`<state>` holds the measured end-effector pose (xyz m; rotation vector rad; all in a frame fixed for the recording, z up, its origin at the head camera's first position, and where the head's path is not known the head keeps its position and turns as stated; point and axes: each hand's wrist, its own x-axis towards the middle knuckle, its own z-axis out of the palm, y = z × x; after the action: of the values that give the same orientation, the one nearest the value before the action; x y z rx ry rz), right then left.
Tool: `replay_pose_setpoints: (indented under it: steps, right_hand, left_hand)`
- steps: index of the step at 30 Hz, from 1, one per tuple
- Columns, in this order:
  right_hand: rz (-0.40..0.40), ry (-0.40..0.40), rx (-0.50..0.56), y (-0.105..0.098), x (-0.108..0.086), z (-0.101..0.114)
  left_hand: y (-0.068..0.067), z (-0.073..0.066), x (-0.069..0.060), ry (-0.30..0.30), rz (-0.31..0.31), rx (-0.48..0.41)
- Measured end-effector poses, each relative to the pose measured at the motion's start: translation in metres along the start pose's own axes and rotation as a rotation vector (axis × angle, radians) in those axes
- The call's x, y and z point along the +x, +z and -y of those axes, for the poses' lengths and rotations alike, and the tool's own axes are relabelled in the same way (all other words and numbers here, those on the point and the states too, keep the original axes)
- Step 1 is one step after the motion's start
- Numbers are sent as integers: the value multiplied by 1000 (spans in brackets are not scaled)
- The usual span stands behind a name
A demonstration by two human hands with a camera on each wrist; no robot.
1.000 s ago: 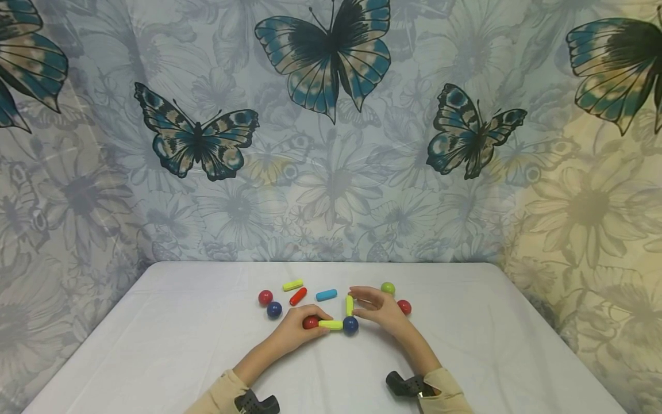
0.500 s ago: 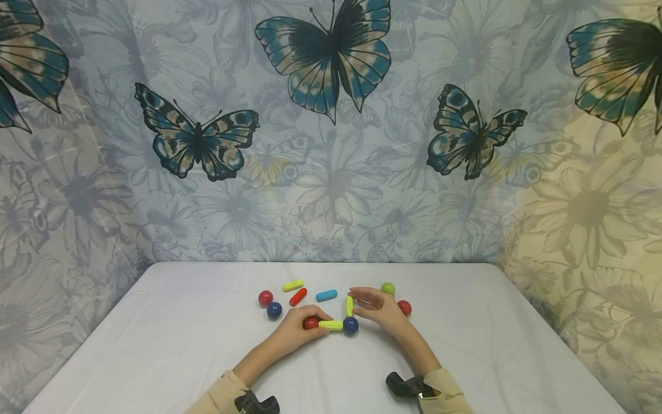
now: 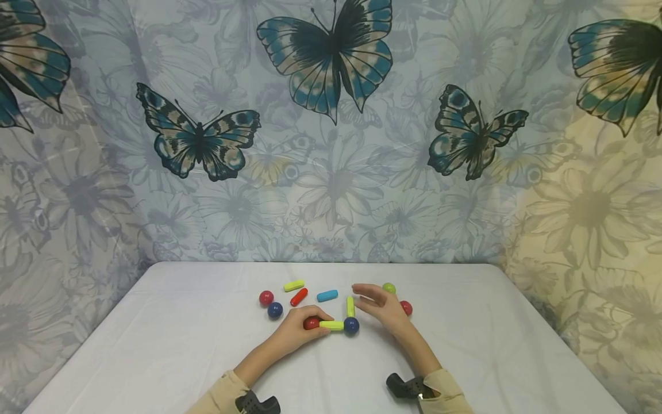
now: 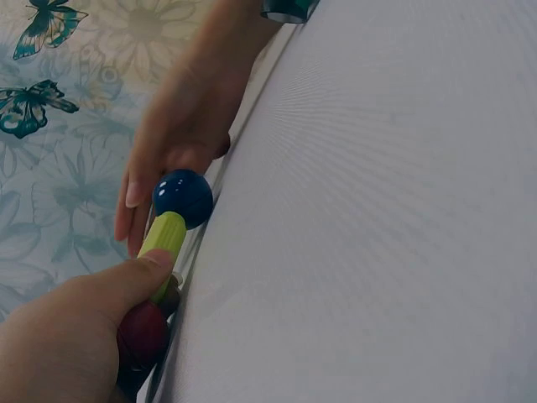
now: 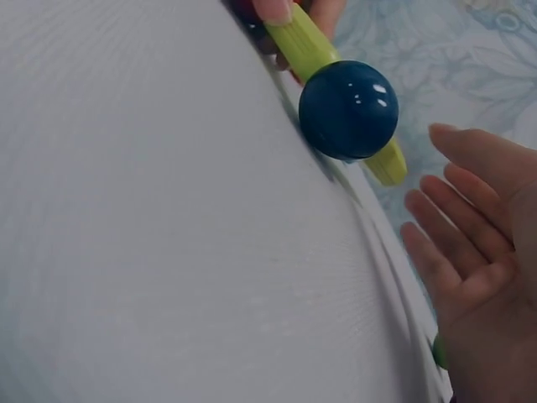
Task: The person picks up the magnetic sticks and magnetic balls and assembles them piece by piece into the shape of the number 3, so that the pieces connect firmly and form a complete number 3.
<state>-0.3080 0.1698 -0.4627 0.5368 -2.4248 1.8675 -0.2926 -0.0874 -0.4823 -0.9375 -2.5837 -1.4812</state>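
My left hand (image 3: 297,329) grips a red ball (image 3: 311,323) and pinches the yellow-green rod (image 3: 331,325) that runs rightward from it. At that rod's other end sits a dark blue ball (image 3: 351,326), also seen in the left wrist view. A second yellow-green rod (image 3: 350,306) points from the blue ball toward the back of the table; in the right wrist view the blue ball (image 5: 349,111) partly covers it. Just right of this rod is my right hand (image 3: 385,309), its fingers spread and relaxed, with a gap between them and the rod.
On the white table (image 3: 155,345), behind the left hand, lie a red ball (image 3: 266,298), a blue ball (image 3: 275,310), a yellow-green rod (image 3: 293,285), a red rod (image 3: 299,296) and a blue rod (image 3: 327,295). Beyond the right hand are a green ball (image 3: 389,288) and a red ball (image 3: 406,308).
My right hand has drawn slightly right, and its fingers have parted from the second yellow-green rod. The left hand keeps its hold on the red ball and first rod.
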Motion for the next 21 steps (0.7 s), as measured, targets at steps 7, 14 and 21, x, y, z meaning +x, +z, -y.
replay_pose_setpoints:
  steps: [7, 14, 21]
  right_hand:
    - [-78, -17, -17, -13, 3, 4]
    - [-125, 4, -65, -38, -2, 13]
    - [-109, 46, -94, -66, -10, 12]
  left_hand:
    - [0, -1, 0, -9, 0, 1]
    - [0, -1, 0, -13, -3, 3]
    - [0, -1, 0, -9, -4, 0]
